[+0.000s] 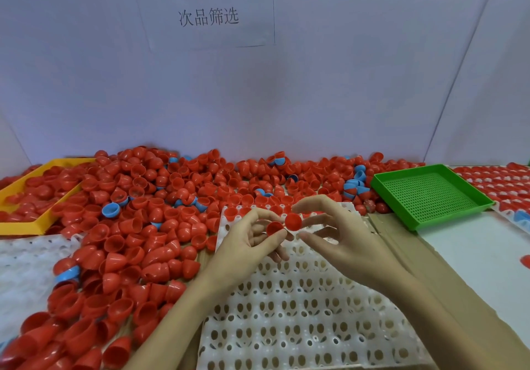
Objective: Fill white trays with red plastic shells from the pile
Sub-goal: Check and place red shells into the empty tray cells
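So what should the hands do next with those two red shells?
Probably lower one round red plastic shell, held by the right hand, into an open cup at the far end of the white holed plastic tray. Only the farthest row holds shells; the left hand holds another red shell.

Both forearms run bare to the left hand (243, 243) and right hand (338, 237) (sleeveless, ringless)

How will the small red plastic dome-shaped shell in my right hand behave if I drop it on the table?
The red plastic dome-shaped shell looks thin and hollow, so probably very light. Its rounded, glossy surface suggests it may roll or skid. The pile of red shells lies tumbled at all angles, so it likely won't settle upright.
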The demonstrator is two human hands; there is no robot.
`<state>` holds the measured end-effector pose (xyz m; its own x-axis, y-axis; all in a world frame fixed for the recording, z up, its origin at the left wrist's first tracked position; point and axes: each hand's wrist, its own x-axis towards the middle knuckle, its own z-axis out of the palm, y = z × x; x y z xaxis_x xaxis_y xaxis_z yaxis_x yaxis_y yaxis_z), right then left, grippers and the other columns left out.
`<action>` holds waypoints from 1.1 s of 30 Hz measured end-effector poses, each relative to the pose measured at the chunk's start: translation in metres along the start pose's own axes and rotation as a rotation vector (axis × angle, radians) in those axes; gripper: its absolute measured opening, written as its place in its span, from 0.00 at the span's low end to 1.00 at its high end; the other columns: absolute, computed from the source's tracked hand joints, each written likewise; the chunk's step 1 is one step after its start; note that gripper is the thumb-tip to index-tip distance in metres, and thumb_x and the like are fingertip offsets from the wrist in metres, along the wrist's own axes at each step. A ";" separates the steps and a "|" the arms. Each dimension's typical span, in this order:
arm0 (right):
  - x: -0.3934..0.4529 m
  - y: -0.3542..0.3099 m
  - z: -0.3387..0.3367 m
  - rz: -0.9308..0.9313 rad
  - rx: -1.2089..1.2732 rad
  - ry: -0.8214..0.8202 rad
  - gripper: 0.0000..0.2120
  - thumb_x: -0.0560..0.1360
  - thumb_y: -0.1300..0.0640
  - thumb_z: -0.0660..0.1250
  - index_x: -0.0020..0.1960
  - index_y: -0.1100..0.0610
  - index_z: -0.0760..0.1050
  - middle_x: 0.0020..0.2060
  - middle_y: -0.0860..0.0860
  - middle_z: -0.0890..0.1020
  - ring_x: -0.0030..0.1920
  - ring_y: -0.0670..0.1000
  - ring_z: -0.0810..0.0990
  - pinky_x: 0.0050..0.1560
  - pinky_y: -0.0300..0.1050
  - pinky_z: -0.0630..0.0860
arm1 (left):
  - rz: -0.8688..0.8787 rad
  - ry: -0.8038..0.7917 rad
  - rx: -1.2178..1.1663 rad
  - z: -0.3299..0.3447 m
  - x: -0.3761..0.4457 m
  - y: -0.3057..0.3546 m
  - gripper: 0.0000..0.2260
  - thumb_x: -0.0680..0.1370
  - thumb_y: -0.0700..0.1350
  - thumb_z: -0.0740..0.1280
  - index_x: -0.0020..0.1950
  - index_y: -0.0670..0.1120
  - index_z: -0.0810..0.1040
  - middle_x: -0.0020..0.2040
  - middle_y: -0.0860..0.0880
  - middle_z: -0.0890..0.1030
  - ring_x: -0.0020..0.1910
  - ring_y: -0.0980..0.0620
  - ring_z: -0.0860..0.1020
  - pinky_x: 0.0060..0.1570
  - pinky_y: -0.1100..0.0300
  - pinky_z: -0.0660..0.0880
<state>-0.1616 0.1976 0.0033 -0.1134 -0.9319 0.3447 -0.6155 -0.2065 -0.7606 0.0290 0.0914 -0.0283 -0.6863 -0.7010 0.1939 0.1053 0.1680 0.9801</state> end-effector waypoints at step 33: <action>0.018 0.077 -0.053 0.247 -0.513 0.324 0.06 0.76 0.58 0.77 0.53 0.57 0.85 0.52 0.51 0.80 0.43 0.44 0.79 0.47 0.35 0.73 | -0.060 -0.001 0.105 0.002 -0.001 0.003 0.13 0.86 0.46 0.63 0.52 0.42 0.85 0.44 0.43 0.85 0.41 0.48 0.84 0.45 0.60 0.81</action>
<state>-0.2527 0.1812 -0.0198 -0.4787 -0.7800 0.4030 -0.8264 0.2453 -0.5068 0.0287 0.0939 -0.0260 -0.6895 -0.7116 0.1352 -0.0117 0.1975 0.9802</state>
